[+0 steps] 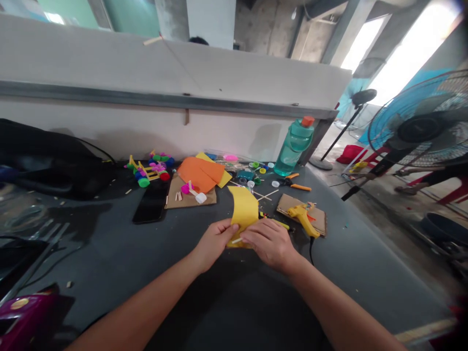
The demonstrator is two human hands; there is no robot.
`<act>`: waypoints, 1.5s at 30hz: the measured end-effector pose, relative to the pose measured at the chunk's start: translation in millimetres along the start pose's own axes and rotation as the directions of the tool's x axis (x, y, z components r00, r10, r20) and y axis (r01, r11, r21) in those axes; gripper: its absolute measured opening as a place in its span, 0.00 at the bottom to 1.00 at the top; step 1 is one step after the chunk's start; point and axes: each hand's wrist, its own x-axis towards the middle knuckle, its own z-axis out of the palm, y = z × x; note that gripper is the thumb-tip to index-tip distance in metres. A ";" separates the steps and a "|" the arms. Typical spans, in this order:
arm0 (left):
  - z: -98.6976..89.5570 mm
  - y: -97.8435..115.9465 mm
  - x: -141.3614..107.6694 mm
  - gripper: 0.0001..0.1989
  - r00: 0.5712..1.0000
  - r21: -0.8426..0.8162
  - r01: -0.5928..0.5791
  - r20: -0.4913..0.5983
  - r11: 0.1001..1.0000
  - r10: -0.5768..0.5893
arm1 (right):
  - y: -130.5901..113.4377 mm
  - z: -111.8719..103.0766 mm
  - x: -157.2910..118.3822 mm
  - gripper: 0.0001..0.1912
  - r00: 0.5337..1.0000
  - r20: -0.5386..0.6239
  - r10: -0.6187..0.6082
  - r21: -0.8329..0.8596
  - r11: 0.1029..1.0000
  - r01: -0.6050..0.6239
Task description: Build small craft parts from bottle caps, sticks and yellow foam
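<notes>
A curved strip of yellow paper [244,204] stands up between my hands over the dark table [146,273]. My left hand [215,243] pinches its lower left edge between thumb and fingers. On the right side, my right hand [271,241] is closed on a short white stick [237,240], which lies against the lower part of the paper. A yellow glue gun [303,217] rests on a piece of cardboard [321,222] to the right of my right hand.
Orange paper [201,173], a black phone [150,202] and a colourful small model [148,170] lie at the back left. A teal bottle [294,146] stands at the back right near orange-handled pliers [298,185]. A fan [417,129] is at far right.
</notes>
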 end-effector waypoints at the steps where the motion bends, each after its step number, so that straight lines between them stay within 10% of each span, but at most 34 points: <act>1: -2.3 -5.0 3.3 0.18 0.999 -0.002 0.030 -0.033 1.000 -0.030 | 2.8 2.0 -0.5 0.06 0.998 0.002 0.056 0.022 0.998 -0.056; 6: -7.7 -16.5 12.5 0.16 0.985 -0.200 -0.040 -0.175 0.979 0.004 | 3.9 10.2 -2.5 0.08 0.915 -0.018 0.403 0.174 0.902 -0.394; 16: 2.9 -17.9 10.4 0.09 0.981 -0.366 -0.053 -0.193 0.929 -0.021 | 7.0 26.1 -6.0 0.04 0.785 0.110 0.609 0.272 0.742 -0.613; 22: 0.2 -19.1 7.5 0.12 0.995 -0.162 0.002 -0.102 0.987 -0.018 | 11.6 22.1 -4.6 0.05 0.714 0.178 0.677 0.291 0.656 -0.696; 33: -1.5 -16.9 8.1 0.09 0.972 0.013 0.156 -0.179 0.988 -0.151 | 13.9 7.3 -3.4 0.09 0.950 0.060 0.308 0.000 0.951 -0.308; 45: -7.5 -20.0 7.7 0.12 0.986 -0.010 0.120 -0.119 0.993 -0.121 | 8.5 15.6 -4.8 0.08 0.936 0.211 0.283 -0.029 0.959 -0.283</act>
